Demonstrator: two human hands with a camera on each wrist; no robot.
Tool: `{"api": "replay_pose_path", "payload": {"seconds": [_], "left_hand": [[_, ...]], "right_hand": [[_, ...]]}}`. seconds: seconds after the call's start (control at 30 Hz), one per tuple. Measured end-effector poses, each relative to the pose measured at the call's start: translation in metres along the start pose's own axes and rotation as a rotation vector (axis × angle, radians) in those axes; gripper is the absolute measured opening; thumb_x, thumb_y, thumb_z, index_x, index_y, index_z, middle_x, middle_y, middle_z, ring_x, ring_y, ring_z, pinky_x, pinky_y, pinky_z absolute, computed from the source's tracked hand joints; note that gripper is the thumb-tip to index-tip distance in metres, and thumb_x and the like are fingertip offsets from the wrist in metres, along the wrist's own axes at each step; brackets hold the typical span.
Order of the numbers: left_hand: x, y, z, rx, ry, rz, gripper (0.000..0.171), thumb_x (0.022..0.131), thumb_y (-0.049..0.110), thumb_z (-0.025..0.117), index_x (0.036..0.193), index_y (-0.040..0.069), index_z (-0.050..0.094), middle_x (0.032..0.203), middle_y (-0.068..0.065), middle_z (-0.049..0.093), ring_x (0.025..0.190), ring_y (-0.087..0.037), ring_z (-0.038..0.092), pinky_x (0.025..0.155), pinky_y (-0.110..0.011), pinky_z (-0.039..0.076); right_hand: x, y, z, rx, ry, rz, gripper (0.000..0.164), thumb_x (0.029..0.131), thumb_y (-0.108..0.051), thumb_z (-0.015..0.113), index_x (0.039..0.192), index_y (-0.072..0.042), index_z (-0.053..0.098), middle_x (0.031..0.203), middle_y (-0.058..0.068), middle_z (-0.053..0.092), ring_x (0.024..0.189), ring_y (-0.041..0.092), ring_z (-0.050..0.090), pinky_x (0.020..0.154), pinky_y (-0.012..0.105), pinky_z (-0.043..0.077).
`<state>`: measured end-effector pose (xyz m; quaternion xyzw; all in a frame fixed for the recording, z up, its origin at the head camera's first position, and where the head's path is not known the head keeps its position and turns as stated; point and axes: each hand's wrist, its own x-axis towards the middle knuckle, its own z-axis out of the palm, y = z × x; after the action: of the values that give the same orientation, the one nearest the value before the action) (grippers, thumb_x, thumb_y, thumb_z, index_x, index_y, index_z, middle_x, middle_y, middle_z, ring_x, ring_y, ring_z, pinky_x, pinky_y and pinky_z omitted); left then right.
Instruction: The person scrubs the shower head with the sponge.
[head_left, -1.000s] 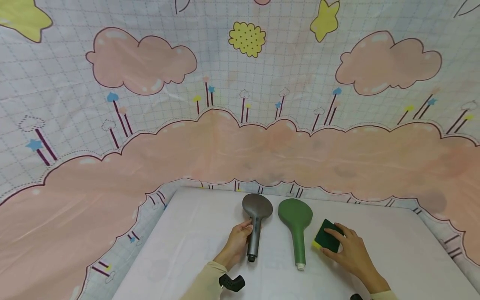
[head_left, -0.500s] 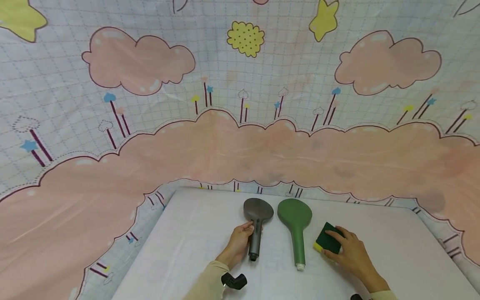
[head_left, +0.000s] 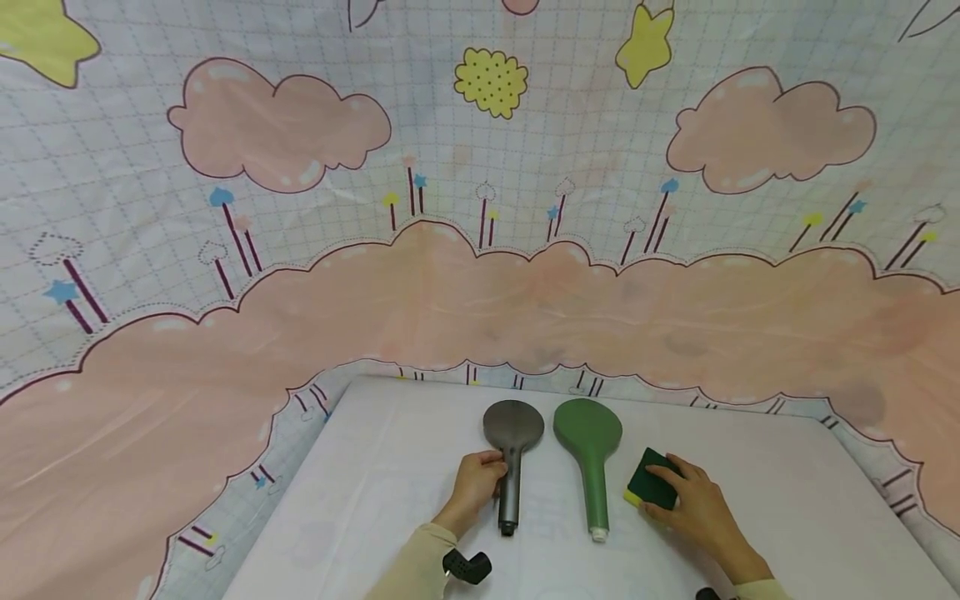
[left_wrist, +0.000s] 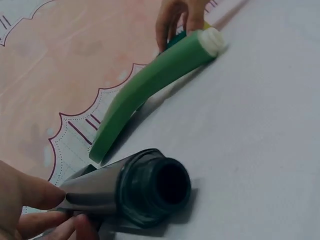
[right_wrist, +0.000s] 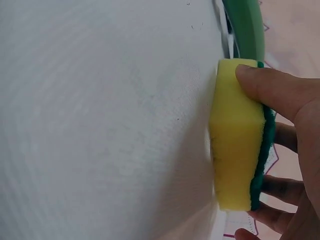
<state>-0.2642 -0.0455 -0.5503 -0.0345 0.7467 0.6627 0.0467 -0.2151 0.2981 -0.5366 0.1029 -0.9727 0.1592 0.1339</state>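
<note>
A grey shower head lies on the white table, its round head away from the person and its threaded handle end toward the person. My left hand pinches its handle from the left side, thumb and fingers at the neck. To its right lies a green shower head with a white handle end, untouched by either hand. My right hand holds a sponge, dark green scouring side up and yellow foam below. In the right wrist view the thumb presses one edge of the yellow foam.
The white tabletop ends at a back edge just beyond both shower heads. Behind and around it hangs a cloth printed with pink clouds and stars. A black camera mount sits on the left wrist.
The grey shower head has come slightly toward the person and its handle now stands straighter, the left hand keeping with it. The right hand and sponge have barely shifted. The green shower head stays put.
</note>
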Motion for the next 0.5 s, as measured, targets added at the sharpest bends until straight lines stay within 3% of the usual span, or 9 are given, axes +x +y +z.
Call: {"api": "replay_pose_path", "payload": {"seconds": [0.27, 0.37, 0.5], "left_hand": [[-0.001, 0.008, -0.009, 0.092, 0.006, 0.122, 0.022, 0.091, 0.006, 0.06, 0.107, -0.006, 0.069, 0.1, -0.02, 0.071, 0.082, -0.02, 0.067, 0.067, -0.028, 0.057], [-0.001, 0.009, -0.014, 0.118, -0.012, 0.158, 0.023, 0.091, 0.006, 0.06, 0.108, -0.007, 0.067, 0.102, -0.023, 0.071, 0.087, -0.024, 0.067, 0.068, -0.028, 0.056], [-0.001, 0.015, -0.02, 0.239, -0.031, 0.241, 0.024, 0.093, 0.01, 0.06, 0.111, -0.005, 0.067, 0.107, -0.022, 0.071, 0.092, -0.027, 0.069, 0.071, -0.027, 0.055]], "right_hand": [[0.003, 0.003, -0.001, -0.022, 0.008, 0.021, 0.062, 0.071, -0.044, 0.083, 0.122, -0.013, 0.067, 0.137, 0.027, 0.053, 0.12, 0.051, 0.05, 0.089, 0.071, 0.041], [0.005, 0.001, -0.002, -0.024, 0.044, 0.016, 0.063, 0.073, -0.046, 0.081, 0.124, -0.013, 0.065, 0.139, 0.025, 0.05, 0.124, 0.05, 0.047, 0.092, 0.073, 0.037], [0.01, -0.011, -0.006, -0.006, 0.115, -0.01, 0.058, 0.08, -0.044, 0.078, 0.127, -0.012, 0.064, 0.142, 0.024, 0.048, 0.126, 0.049, 0.045, 0.094, 0.072, 0.035]]}}
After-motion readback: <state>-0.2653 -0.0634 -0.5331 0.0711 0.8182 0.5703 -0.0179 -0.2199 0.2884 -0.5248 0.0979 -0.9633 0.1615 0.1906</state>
